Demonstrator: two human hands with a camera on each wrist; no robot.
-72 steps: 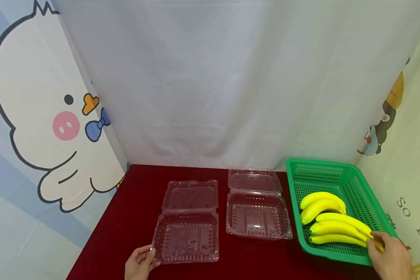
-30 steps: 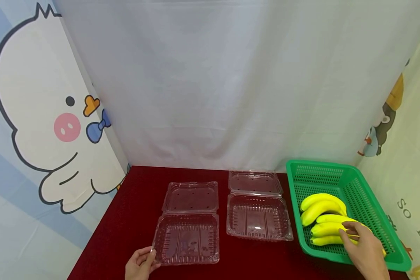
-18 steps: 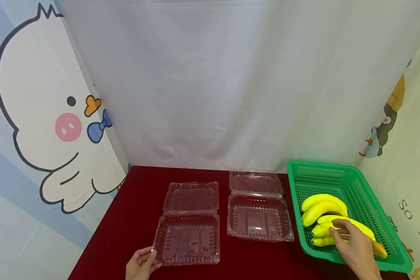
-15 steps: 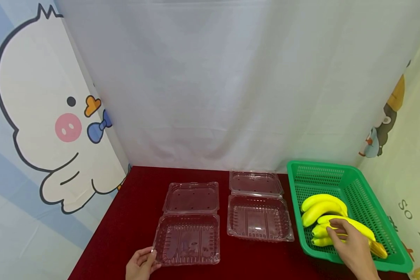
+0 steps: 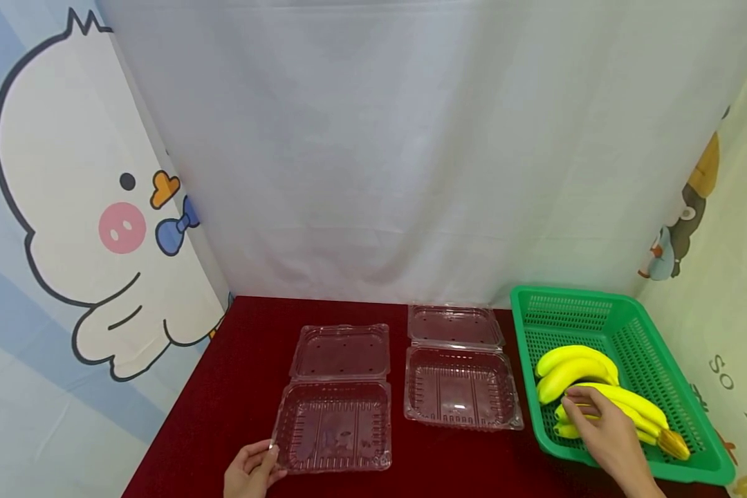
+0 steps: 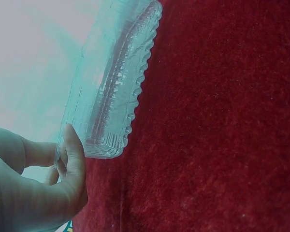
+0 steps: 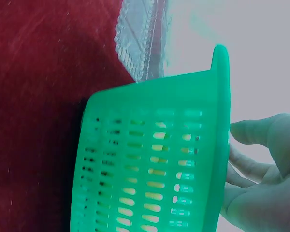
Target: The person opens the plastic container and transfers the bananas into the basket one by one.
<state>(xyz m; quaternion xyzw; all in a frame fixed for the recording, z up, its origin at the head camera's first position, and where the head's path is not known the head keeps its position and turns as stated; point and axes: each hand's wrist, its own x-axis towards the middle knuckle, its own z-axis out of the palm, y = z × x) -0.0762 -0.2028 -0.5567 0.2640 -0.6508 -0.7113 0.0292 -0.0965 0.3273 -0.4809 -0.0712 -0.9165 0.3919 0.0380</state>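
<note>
My left hand [image 5: 251, 469] pinches the near left corner of a clear plastic clamshell container [image 5: 336, 425] between thumb and fingers. That container lies with its lid [image 5: 341, 351] folded back. In the left wrist view, the thumb and fingers [image 6: 73, 159] meet at the container's rim. My right hand [image 5: 606, 432] is over the bananas [image 5: 635, 404] in the green basket [image 5: 535, 432], its fingers loosely bent near their left ends and partly hiding them. The right wrist view has the basket wall covering the fingertips [image 7: 241, 130] where they dip behind the rim.
A second clear container [image 5: 460, 387] lies with its lid back, between the first one and the basket. More bananas [image 5: 575, 366] sit behind the hand. The dark red cloth [image 5: 236, 387] covers the table, with a white curtain [image 5: 361, 173] behind.
My right hand has moved left from the bananas' stem end to their left ends, uncovering the brown stem. The left hand keeps its hold on the container's corner.
</note>
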